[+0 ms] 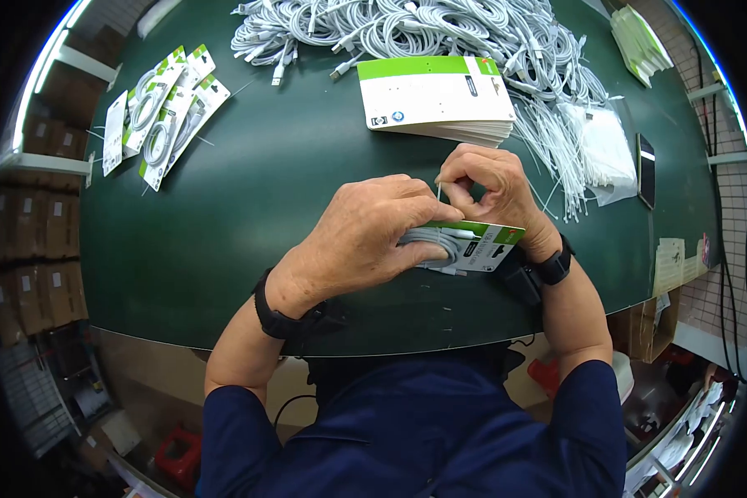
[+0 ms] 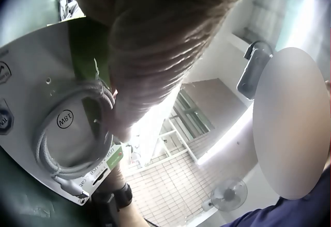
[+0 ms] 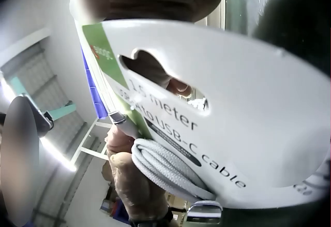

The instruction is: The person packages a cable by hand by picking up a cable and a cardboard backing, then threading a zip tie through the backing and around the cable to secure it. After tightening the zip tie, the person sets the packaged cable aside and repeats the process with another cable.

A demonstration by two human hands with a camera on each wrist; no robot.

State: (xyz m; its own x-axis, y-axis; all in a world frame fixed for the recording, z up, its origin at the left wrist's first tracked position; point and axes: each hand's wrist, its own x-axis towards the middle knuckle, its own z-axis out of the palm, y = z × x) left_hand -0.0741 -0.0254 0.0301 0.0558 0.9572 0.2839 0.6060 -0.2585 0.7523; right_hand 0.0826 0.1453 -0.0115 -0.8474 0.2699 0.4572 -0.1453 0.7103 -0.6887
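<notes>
My left hand (image 1: 361,228) grips a white and green packaging card (image 1: 500,238) near the table's front edge, thumb in front and fingers over the top. A coiled grey USB cable (image 1: 450,241) lies against the card, under the thumb. At the card's upper edge, my right hand (image 1: 500,184) pinches a thin white cable tie (image 1: 439,192) between thumb and forefinger. In the left wrist view, the cable loop (image 2: 44,139) rests on the card's face, with a tie end (image 2: 96,69) poking through. The right wrist view shows the card's printed side (image 3: 248,82) with its hanging hole.
Grey cables (image 1: 407,29) lie heaped at the back, behind a stack of blank cards (image 1: 436,93). Loose cable ties (image 1: 556,158) and a plastic bag (image 1: 607,149) are at right, beside a phone (image 1: 646,170). Several carded cables (image 1: 162,116) lie at left.
</notes>
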